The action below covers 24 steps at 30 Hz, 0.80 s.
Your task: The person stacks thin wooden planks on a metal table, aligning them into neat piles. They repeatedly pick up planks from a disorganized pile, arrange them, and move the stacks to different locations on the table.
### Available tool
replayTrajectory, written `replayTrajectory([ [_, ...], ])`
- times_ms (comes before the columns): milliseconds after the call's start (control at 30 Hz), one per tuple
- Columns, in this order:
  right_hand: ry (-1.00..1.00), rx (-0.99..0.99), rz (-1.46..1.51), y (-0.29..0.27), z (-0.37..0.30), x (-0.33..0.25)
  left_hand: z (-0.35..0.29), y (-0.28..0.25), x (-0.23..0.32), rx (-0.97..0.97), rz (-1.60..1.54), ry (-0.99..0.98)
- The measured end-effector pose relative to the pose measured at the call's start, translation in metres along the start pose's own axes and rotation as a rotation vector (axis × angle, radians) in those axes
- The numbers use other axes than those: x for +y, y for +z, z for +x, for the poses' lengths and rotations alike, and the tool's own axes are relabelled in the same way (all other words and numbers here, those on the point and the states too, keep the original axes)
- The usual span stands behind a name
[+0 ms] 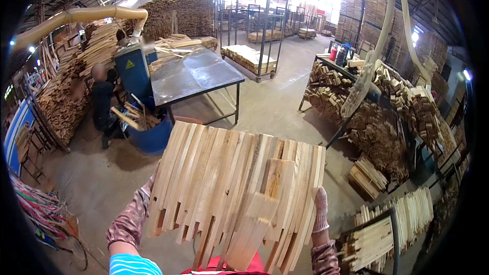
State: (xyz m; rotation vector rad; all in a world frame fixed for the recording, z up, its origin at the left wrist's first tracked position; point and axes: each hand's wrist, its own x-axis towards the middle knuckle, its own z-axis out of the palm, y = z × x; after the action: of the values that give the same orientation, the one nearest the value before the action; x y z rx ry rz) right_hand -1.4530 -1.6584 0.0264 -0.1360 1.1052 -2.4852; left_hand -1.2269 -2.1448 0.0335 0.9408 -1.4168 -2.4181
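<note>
Between my two hands I carry a wide bundle of pale wooden slats (219,178), packed side by side, their near ends uneven. A few shorter slats (254,224) lie loosely across the top of it. My left hand (150,185), gloved, grips the bundle's left side, its fingers mostly hidden behind the wood. On the opposite side my right hand (321,209), in a light knitted glove, presses against the outermost slat. Camouflage sleeve covers are on both forearms.
Ahead stands a metal-topped table (198,74). Left of it are a blue machine (133,69), a blue tub (153,135) of offcuts and a co-worker (103,97). A wheeled rack (259,71) stands beyond. Slat stacks (367,178) and a metal frame (395,234) are on the right.
</note>
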Motion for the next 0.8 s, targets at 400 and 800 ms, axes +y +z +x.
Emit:
replayTrajectory([
  [400,-0.004,-0.013,0.055,-0.025,0.298,-0.069,0.303,0.153,0.089,-0.082,0.008,-0.065],
  [800,-0.074,0.043,-0.115,0.01,0.61,-0.122,0.649,0.281,0.207,-0.218,0.0,-0.055],
])
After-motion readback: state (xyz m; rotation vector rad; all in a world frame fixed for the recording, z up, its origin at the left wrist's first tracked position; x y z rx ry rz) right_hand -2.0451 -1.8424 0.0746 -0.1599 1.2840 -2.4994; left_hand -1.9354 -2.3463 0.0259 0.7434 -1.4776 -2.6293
